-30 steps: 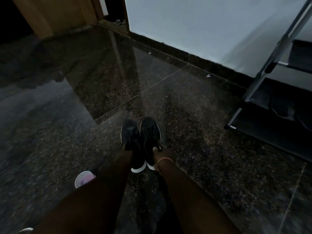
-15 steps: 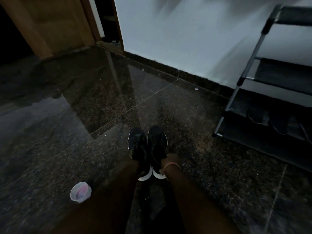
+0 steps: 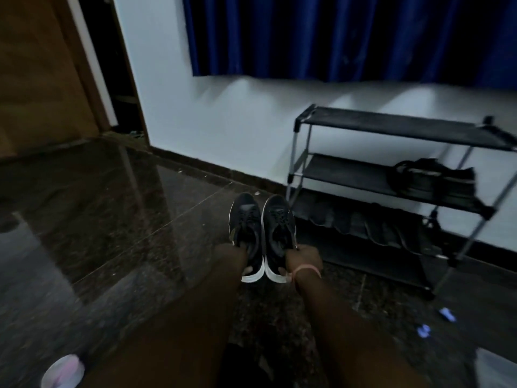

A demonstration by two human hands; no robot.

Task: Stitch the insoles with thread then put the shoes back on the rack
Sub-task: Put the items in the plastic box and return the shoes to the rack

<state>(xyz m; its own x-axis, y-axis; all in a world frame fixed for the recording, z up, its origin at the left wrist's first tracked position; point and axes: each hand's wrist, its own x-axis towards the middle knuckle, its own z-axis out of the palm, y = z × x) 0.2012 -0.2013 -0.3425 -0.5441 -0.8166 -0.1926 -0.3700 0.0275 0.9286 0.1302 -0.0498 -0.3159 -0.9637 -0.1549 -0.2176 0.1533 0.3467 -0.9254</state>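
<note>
I hold a pair of black sneakers with white soles side by side, toes pointing away, above the dark floor. My left hand [image 3: 237, 257] grips the heel of the left shoe [image 3: 244, 222]. My right hand [image 3: 303, 260], with a pink band on its wrist, grips the heel of the right shoe [image 3: 278, 222]. A black three-tier shoe rack [image 3: 391, 127] with metal posts stands against the white wall, just right of and beyond the shoes. The insoles and any thread are hidden from me.
A dark pair of shoes [image 3: 432, 177] rests on the rack's middle shelf; dim shapes lie on the bottom shelf. A small white cup [image 3: 63, 372] stands on the polished floor at lower left. Small blue items [image 3: 423, 330] lie on the floor at right. A wooden door [image 3: 36, 79] is at left.
My view has swung up and to the right, bringing the whole rack and a blue curtain into sight. The shoes, held in both hands, have moved closer to the rack.
</note>
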